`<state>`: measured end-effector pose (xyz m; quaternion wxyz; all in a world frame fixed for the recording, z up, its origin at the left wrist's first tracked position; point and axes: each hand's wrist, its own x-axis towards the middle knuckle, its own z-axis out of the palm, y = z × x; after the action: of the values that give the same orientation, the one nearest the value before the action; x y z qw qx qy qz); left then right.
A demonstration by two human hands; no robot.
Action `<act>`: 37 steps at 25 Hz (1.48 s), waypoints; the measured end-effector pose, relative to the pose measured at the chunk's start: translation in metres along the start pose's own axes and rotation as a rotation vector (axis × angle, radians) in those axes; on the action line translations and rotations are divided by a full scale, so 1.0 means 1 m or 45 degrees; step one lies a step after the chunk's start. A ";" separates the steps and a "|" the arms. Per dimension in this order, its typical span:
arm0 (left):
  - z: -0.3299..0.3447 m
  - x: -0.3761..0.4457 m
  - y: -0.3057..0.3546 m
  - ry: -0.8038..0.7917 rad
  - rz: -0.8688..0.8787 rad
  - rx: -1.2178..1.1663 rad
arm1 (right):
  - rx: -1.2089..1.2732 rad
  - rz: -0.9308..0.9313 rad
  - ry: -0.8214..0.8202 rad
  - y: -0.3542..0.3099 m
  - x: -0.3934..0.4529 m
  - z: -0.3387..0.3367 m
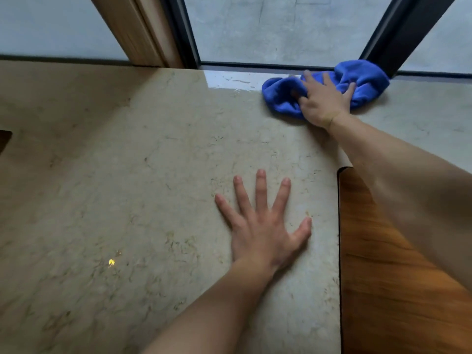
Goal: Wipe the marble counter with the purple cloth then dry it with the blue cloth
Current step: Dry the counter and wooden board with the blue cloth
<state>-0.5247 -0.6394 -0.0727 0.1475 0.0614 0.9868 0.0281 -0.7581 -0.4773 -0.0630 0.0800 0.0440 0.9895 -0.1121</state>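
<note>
Fingers [260, 185] of the left hand [263, 233] are spread wide and straight, palm flat on the marble surface [127, 175] near the right edge of the slab, holding nothing. Far beyond it, the right hand [323, 100] lies on top of the blue cloth [365, 80], its fingers [350, 90] stretched across the bunched fabric and pressing it down onto the surface, while the thumb side sinks into a fold on the left; whether any fingertip curls under the cloth cannot be told. That cloth sits crumpled at the far edge of the surface, its far right end touching the foot of a dark window frame [398, 42]. Just left of the cloth, a glossy wet patch with a few water drops [240, 81] shines along the far edge, below the pane. Beige and veined, the marble fills most of the view, with a small bright yellow glint [111, 262] on its near left part. To the right of the left hand the slab ends in a straight edge, past which a wooden floor [396, 277] shows lower down, and the right forearm reaches over that corner. A light wooden post [143, 34] stands at the far left beside another dark frame.
</note>
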 end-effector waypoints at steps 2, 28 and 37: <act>0.002 0.002 0.000 0.022 -0.014 -0.021 | -0.064 -0.160 -0.061 -0.005 -0.027 0.005; 0.028 -0.084 -0.273 0.296 0.131 -0.065 | -0.146 0.447 0.101 -0.156 -0.635 0.173; 0.024 -0.088 -0.271 0.234 0.093 -0.007 | -0.046 0.522 0.259 -0.153 -0.373 0.132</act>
<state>-0.4647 -0.9183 -0.0905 0.0554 0.0943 0.9931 0.0417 -0.3880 -0.6819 -0.0942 0.0018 0.2536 0.9647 -0.0709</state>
